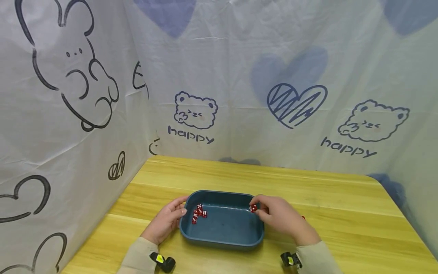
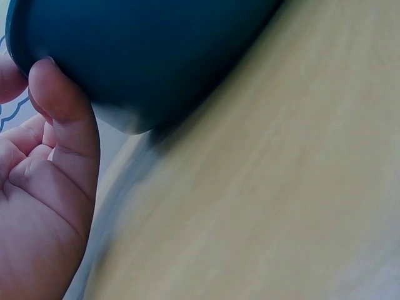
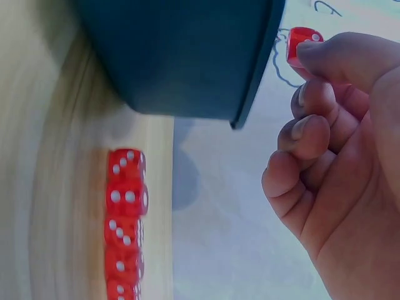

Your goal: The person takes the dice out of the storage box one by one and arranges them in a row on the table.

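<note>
A dark teal plastic tub point(image 1: 222, 243) stands on the table, and several red dice point(image 1: 199, 210) with white dots lie in its left part. My left hand point(image 1: 167, 220) grips the tub's left rim, thumb on top and fingers against the outer wall. In the left wrist view, the thumb point(image 2: 61, 94) presses at the rim. Between thumb and forefinger, my right hand point(image 1: 278, 215) pinches one red die point(image 3: 304, 46). In the head view this die overlaps the tub's right end; the right wrist view shows it above the rim, the other fingers curled.
A row of several red dice point(image 3: 124, 231) lies on the wooden table point(image 1: 342, 217) beside the tub's right end, mostly hidden behind my right hand in the head view. White printed cloth point(image 1: 236, 133) hangs at the back and sides of the table.
</note>
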`<control>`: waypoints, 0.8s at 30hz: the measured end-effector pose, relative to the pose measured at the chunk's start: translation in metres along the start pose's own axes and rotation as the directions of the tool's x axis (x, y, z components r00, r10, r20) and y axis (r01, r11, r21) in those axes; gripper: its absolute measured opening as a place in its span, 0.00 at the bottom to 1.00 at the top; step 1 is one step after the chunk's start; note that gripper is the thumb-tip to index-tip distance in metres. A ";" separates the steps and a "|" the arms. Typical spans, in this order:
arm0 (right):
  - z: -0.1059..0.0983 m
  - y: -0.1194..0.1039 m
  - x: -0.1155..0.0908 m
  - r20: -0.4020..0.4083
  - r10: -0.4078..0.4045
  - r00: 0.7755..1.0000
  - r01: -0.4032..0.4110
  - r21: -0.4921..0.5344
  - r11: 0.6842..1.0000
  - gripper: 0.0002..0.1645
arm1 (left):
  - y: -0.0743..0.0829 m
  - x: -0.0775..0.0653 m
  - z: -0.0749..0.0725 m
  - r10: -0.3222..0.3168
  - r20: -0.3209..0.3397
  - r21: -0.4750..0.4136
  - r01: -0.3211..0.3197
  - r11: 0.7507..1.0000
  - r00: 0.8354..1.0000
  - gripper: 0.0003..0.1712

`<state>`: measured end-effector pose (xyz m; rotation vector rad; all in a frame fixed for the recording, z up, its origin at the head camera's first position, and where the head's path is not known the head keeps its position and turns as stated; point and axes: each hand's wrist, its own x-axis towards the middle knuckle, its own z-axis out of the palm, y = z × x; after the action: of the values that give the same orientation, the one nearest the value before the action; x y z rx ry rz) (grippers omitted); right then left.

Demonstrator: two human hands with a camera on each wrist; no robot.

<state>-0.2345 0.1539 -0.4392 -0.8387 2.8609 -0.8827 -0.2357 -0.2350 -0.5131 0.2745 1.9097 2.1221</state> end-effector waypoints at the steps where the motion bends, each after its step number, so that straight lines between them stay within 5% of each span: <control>1: -0.001 0.001 -0.001 -0.006 0.006 1.000 -0.006 0.000 1.000 0.14 | 0.000 0.000 0.000 -0.001 0.000 0.000 0.001 1.000 1.000 0.32; 24: -0.035 0.057 -0.028 -0.115 0.115 0.987 -0.116 0.004 0.993 0.15 | -0.001 0.002 0.001 -0.011 -0.004 -0.009 0.011 1.000 1.000 0.32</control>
<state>-0.2442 0.2257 -0.4430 -0.6342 2.9738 -0.9429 -0.2370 -0.2337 -0.5139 0.2582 1.8991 2.1252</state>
